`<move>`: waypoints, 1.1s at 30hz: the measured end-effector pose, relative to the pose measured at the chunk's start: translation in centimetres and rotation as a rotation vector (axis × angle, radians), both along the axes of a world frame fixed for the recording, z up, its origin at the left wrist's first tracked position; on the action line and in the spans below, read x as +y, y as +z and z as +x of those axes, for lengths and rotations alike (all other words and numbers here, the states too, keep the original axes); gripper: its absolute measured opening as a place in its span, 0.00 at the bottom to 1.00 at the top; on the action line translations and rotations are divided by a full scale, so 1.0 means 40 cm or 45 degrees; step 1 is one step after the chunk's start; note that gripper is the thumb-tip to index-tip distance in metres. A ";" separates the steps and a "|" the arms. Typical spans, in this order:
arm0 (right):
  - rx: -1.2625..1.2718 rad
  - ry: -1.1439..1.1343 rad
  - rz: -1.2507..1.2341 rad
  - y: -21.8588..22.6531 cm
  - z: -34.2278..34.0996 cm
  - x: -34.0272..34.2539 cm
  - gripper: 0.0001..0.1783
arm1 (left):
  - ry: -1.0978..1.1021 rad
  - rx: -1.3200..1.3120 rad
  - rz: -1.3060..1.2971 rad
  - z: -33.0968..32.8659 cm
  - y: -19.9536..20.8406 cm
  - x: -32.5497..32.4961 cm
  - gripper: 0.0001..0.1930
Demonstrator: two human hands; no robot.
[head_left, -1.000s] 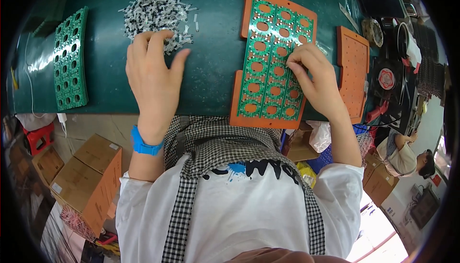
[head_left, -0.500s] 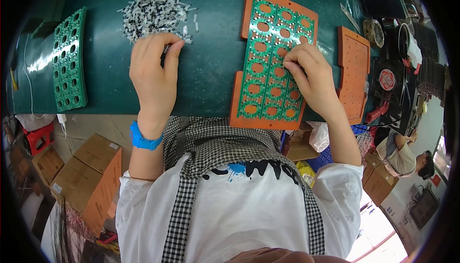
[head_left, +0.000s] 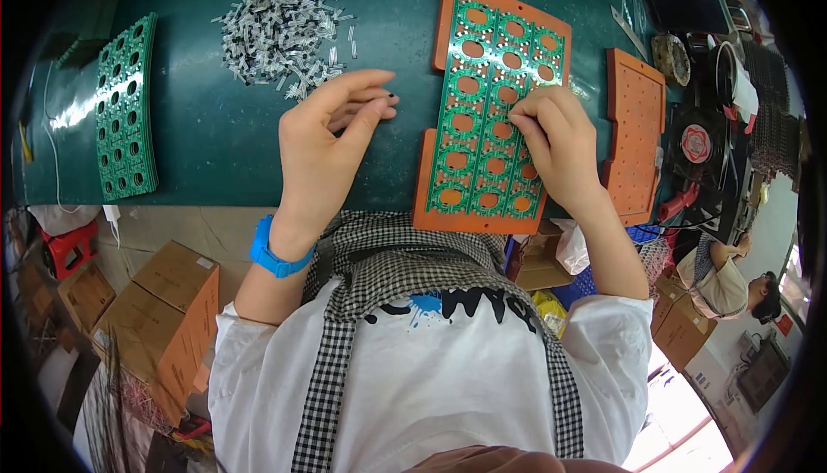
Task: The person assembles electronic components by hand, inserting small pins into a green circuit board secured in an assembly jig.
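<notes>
My left hand [head_left: 332, 150], a blue band on its wrist, hovers over the table between the pile and the board. Its thumb and fingers are closed, and a small dark-tipped part [head_left: 392, 96] shows at the fingertips. Behind it lies a heap of small clear-and-black parts [head_left: 277, 29]. A green circuit board panel [head_left: 482, 107] with rows of oval openings rests on an orange fixture plate [head_left: 424, 193]. Over the panel's right-hand half, my right hand [head_left: 558, 146] pinches thumb and fingers together at the board's surface; what they hold, if anything, is hidden.
A stack of green panels [head_left: 127, 107] sits at the table's left. To the right are another orange plate [head_left: 636, 137], a metal ruler [head_left: 631, 32], a small fan [head_left: 696, 143] and red-handled pliers [head_left: 679, 202]. Cardboard boxes [head_left: 159, 301] stand below; another person [head_left: 724, 279] is at far right.
My left hand has left the pile and moved right toward the board, with a small part now showing at its fingertips. My right hand stays nearly in place over the panel.
</notes>
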State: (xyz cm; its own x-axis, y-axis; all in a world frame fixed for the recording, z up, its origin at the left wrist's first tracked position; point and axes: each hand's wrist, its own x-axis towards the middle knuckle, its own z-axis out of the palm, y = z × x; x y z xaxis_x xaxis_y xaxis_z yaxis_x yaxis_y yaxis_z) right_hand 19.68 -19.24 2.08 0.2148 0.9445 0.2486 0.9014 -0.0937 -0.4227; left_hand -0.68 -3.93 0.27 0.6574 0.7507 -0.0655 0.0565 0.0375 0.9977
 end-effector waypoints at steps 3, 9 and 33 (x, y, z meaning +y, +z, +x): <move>-0.184 0.135 0.082 -0.003 0.001 -0.020 0.09 | -0.080 -0.068 -0.204 0.003 0.003 -0.010 0.14; -0.019 0.062 0.088 0.056 -0.048 0.009 0.14 | -0.168 -0.085 -0.408 0.024 0.026 -0.056 0.16; 0.201 0.166 -0.151 0.029 0.086 0.077 0.05 | -0.007 0.545 1.168 0.002 -0.007 0.024 0.09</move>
State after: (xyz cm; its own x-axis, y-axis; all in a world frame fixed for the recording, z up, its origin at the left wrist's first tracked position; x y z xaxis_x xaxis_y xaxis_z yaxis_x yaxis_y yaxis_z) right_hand 23.12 -16.17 3.24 0.1164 0.9874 0.1073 0.8326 -0.0381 -0.5525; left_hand -0.58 -2.98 -0.02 0.7173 0.6268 0.3043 0.4141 -0.7347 0.5373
